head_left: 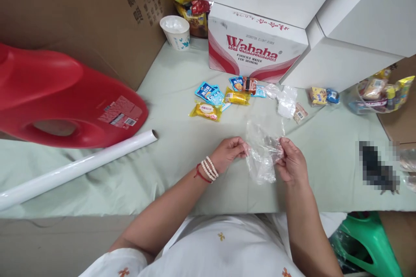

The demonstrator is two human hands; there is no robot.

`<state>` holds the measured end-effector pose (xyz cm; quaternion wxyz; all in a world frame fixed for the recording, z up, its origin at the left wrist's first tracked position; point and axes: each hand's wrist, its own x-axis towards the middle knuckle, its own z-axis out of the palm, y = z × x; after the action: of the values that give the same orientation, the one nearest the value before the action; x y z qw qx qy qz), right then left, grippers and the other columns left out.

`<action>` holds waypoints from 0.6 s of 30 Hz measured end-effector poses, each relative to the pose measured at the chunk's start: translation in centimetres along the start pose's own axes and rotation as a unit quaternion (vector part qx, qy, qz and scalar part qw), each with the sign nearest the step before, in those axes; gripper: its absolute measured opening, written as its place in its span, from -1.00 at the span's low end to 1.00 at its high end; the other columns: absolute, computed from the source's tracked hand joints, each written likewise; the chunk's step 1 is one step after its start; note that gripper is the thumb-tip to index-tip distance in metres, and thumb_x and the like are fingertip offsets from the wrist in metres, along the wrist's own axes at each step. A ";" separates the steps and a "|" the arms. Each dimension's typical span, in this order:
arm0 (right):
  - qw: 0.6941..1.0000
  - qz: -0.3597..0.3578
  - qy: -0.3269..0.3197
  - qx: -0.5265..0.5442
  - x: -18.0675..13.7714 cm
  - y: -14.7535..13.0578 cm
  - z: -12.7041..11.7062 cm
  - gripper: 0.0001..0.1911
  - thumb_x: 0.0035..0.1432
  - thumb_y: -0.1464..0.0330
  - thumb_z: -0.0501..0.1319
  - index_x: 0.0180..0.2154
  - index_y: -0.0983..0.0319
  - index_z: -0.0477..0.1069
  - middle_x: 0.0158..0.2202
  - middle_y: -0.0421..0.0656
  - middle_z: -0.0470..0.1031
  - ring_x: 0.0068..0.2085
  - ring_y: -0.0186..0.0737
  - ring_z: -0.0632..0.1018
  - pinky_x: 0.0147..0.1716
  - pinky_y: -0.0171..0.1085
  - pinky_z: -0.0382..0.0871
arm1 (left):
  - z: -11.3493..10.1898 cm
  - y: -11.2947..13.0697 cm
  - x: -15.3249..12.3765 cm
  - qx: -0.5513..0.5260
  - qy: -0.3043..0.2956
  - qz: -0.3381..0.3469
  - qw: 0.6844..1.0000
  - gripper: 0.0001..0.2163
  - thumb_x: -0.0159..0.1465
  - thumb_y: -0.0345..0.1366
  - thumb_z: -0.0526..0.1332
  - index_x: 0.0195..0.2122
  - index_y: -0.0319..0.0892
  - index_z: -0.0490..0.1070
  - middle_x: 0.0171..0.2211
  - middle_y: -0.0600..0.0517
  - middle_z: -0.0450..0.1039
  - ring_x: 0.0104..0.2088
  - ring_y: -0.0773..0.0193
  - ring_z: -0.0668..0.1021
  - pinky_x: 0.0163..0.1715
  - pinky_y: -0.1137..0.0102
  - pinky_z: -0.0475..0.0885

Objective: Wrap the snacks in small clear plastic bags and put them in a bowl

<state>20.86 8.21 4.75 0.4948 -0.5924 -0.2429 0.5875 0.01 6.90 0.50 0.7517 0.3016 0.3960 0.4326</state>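
Observation:
Between my two hands hangs a thin clear plastic bag [262, 162], crumpled and see-through. My left hand [230, 152] pinches its left edge, fingers closed. On the opposite edge my right hand [290, 158] grips it between thumb and fingers. Just beyond the bag lie wrapped snacks: a yellow-wrapped cake [206, 111], a second yellow packet [237, 96], blue sachets [209, 93] and a brown packet [249, 84]. Farther right are a crumpled piece of clear plastic [287, 101] and a small beige packet [300, 113].
A red plastic jug [87, 95] and a white tube [81, 168] lie at the left. Behind stand a paper cup [175, 32], a Wahaha water carton [256, 45] and white boxes [351, 60]. A snack-filled clear container [378, 93] sits at the right, with a green stool [373, 238] below the table.

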 end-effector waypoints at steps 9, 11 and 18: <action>1.000 0.001 0.018 -0.009 1.5 0.6 -2.1 -0.54 -0.21 0.13 0.59 -0.37 0.25 0.50 -0.61 -0.38 0.20 -0.63 -0.54 0.06 -0.75 -0.46 -0.15 | 0.3 0.6 -0.5 -0.115 0.002 -0.069 0.991 -0.53 -0.05 -0.04 0.55 -0.41 -0.19 0.31 -0.40 0.09 0.51 -0.47 0.30 0.64 -0.35 0.34 0.58; 0.999 -0.011 0.022 -0.025 1.4 0.6 -2.2 -0.53 -0.23 0.11 0.60 -0.38 0.25 0.51 -0.59 -0.36 0.24 -0.62 -0.53 0.08 -0.74 -0.45 -0.13 | 0.5 0.5 -0.5 -0.099 0.009 -0.061 0.993 -0.53 -0.01 -0.02 0.52 -0.39 -0.18 0.30 -0.42 0.12 0.49 -0.57 0.37 0.58 -0.46 0.39 0.55; 0.999 -0.036 0.027 -0.031 1.0 0.8 -2.0 -0.55 -0.15 0.09 0.57 -0.39 0.23 0.47 -0.61 -0.38 0.18 -0.62 -0.51 0.08 -0.71 -0.43 -0.12 | 1.2 0.0 -0.7 0.027 -0.002 -0.074 0.997 -0.45 0.10 0.22 0.37 -0.25 -0.18 0.32 -0.40 0.10 0.53 -0.77 0.56 0.29 -0.71 0.47 0.34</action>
<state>22.74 8.14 3.27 0.5032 -0.6138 -0.2687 0.5457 0.77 6.14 1.33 0.7740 0.2931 0.4270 0.3642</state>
